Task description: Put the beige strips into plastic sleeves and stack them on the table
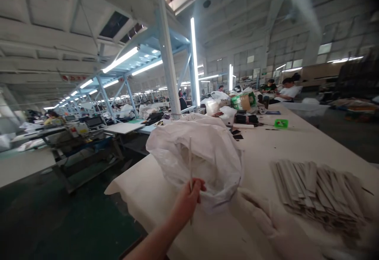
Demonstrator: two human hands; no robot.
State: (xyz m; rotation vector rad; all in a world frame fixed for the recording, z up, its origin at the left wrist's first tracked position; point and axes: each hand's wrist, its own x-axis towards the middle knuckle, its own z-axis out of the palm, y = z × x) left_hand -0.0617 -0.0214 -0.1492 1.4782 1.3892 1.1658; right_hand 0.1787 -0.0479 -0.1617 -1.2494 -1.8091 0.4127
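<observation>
My left hand (194,191) is closed around a thin pale strip (190,161) that stands nearly upright. It is in front of the open mouth of a large white plastic bag (227,145), whose inside holds whitish material that I cannot make out. At the lower right, my right hand (265,216) is a pale smear of motion over the table, between the bag and a pile of flat greyish-beige strips (310,185). Its fingers cannot be made out.
A long table (263,145) with a pale cover runs away from me. Farther back lie a green basket (281,123), dark pieces (247,118) and a green-and-brown box (244,101). Blue metal posts (169,55) rise behind the bag. People (288,90) sit at the far right.
</observation>
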